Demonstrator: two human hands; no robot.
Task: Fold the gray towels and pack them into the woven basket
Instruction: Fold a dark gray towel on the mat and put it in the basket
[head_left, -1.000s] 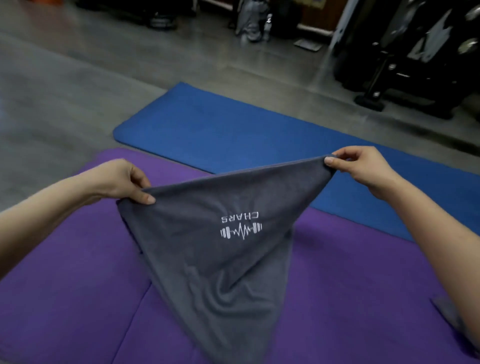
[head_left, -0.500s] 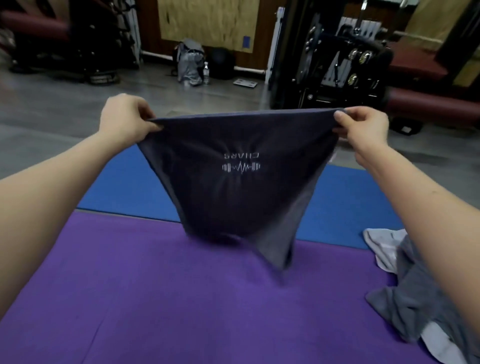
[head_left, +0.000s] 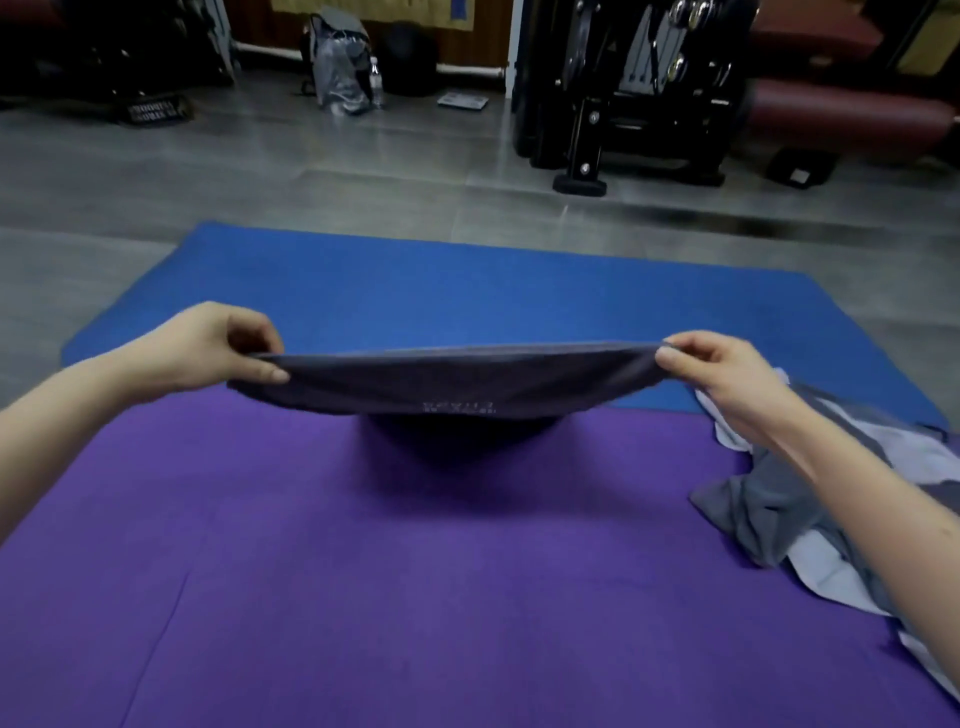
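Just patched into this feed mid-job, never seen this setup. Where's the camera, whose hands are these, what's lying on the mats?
No machine here: a person works bare-handed, and the one camera sits on their head, looking forward and down. The left hand and right hand each pinch an end of a gray towel, stretched above the purple mat. A blue mat lies beyond it. At the right, a rumpled pile of gray and pale cloths lies on the mats. The woven basket is not in view.

Both hands, left hand (head_left: 208, 348) and right hand (head_left: 727, 379), are lowering the gray towel (head_left: 457, 376) from chest height toward the purple mat (head_left: 415, 571), flattening it from hanging upright to nearly horizontal.
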